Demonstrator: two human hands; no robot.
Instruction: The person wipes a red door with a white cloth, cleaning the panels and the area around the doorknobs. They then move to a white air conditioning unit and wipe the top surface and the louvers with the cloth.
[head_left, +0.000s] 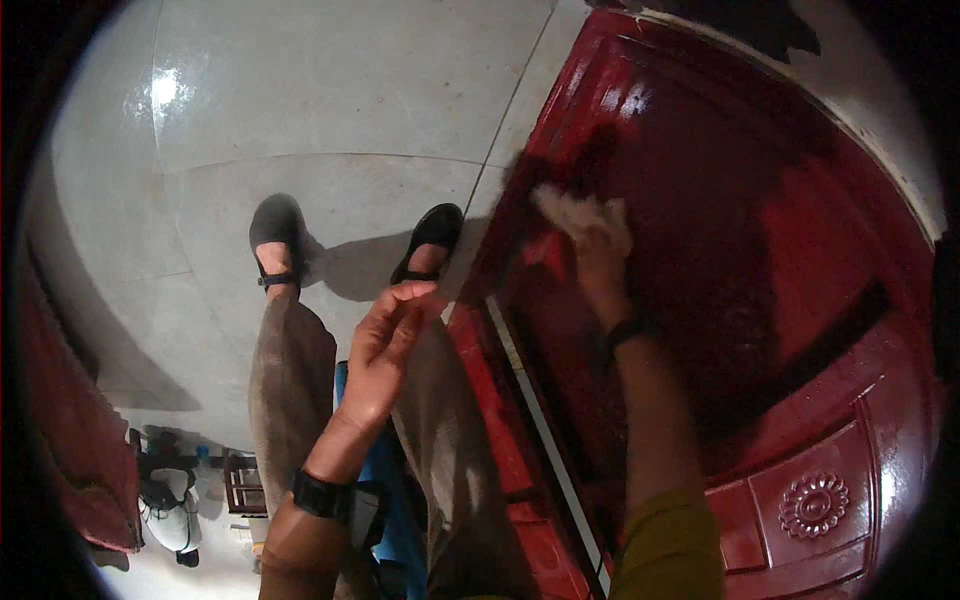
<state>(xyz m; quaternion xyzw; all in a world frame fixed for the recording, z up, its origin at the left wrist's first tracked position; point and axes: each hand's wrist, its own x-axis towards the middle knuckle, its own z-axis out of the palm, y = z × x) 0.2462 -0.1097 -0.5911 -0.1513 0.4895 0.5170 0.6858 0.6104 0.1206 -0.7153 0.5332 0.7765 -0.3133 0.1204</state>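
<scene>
My right hand (600, 232) rests on or just over the red panel (697, 225), its fingers wrapped round a pale cloth (559, 210); blur hides the exact grip. The panel is glossy, with raised moulding and a carved rosette (815, 504) near its lower right. In front of my legs my left hand (390, 330) is raised, thumb and fingertips brought together; whether something small lies between them cannot be told. A dark watch is on the left wrist, a dark band on the right.
Pale floor tiles (315, 82) lie under my black shoes (276, 217). A light strip (551, 435) runs along the red woodwork by my right leg. Reddish fabric (75, 420) hangs at the left. A small wooden rack (244, 484) stands at the lower left.
</scene>
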